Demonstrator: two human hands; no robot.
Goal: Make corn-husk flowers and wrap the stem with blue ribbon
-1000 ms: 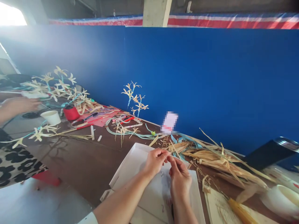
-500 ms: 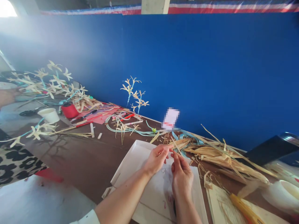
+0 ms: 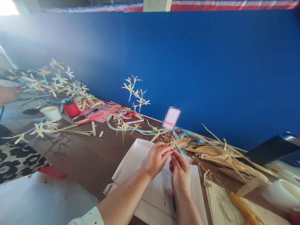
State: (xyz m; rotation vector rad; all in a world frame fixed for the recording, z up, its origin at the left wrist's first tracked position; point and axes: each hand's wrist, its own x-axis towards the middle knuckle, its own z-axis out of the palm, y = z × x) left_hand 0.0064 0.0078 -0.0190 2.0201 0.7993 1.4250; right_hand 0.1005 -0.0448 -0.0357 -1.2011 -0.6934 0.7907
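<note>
Above a white cardboard box lid [image 3: 140, 159], my left hand [image 3: 159, 157] and my right hand [image 3: 180, 170] meet at their fingertips. Both are closed in a pinch, thumbs against fingers. Whatever lies between the fingertips is too small to make out. Just past my fingers is a heap of dry tan husk strips [image 3: 211, 153], with light-blue ribbon [image 3: 180, 136] and small scraps among it. Behind the lid, small husk flowers [image 3: 126, 126] rest by a coil of pale green tubing [image 3: 114, 123].
To the left stand flower sprays [image 3: 53, 78], a white cup [image 3: 51, 113] and a red roll [image 3: 71, 108]. Another person's hand [image 3: 8, 95] shows at the far left. A yellow cutter [image 3: 245, 207] and a white bowl [image 3: 281, 193] are at right. A blue partition [image 3: 187, 62] borders the table.
My fingertips have drawn closer together, and my left hand has turned slightly with its fingers more closed. The view has shifted a little.
</note>
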